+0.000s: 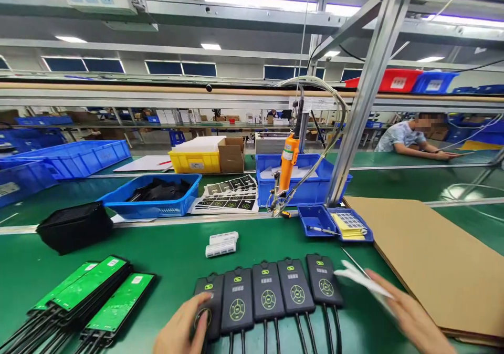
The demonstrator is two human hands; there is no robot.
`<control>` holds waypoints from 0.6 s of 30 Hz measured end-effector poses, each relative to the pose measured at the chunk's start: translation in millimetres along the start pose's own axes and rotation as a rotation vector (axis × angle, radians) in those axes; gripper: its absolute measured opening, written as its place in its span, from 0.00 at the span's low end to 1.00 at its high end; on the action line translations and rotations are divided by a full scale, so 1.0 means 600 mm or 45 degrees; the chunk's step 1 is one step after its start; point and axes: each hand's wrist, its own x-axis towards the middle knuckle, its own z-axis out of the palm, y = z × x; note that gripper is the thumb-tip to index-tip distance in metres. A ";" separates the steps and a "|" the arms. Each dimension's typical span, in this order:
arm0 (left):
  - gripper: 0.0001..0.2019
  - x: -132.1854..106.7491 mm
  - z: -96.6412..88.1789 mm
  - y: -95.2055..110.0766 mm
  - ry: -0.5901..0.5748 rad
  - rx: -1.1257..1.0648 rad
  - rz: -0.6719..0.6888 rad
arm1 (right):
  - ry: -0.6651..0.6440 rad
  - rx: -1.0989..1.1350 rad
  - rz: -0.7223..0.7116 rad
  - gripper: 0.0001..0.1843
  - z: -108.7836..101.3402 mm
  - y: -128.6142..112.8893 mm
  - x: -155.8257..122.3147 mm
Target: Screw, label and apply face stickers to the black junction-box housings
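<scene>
Several black controller boxes (pixel 268 292) with green button markings and small displays lie side by side in a row, black cables running toward me. My left hand (pixel 185 322) grips the leftmost controller box (pixel 212 306) by its sides, thumb and finger over its face. Right of the row, my right hand (pixel 397 306), smeared by motion, holds a white wiping cloth (pixel 364 279) whose free end hangs close to the rightmost controller box (pixel 325 280). A thin rod (pixel 354 262) lies behind the cloth, partly hidden.
Open units with green circuit boards (pixel 90 283) are stacked at left beside a black bag (pixel 74 227). White label rolls (pixel 221 244) lie behind the row. An orange electric screwdriver (pixel 289 159) hangs above a small blue tray (pixel 317 222). Cardboard sheets (pixel 441 259) occupy the right; a co-worker (pixel 413 136) sits beyond.
</scene>
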 end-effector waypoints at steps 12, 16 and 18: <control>0.71 0.191 0.200 0.234 -1.062 -0.303 0.181 | 0.009 -0.466 -0.130 0.40 0.135 -0.057 0.001; 0.80 0.201 0.238 0.253 -1.203 -0.312 0.108 | 0.062 -0.461 -0.153 0.47 0.220 -0.048 -0.023; 0.81 0.203 0.232 0.253 -1.176 -0.401 0.020 | 0.150 -0.280 -0.171 0.47 0.223 -0.057 -0.027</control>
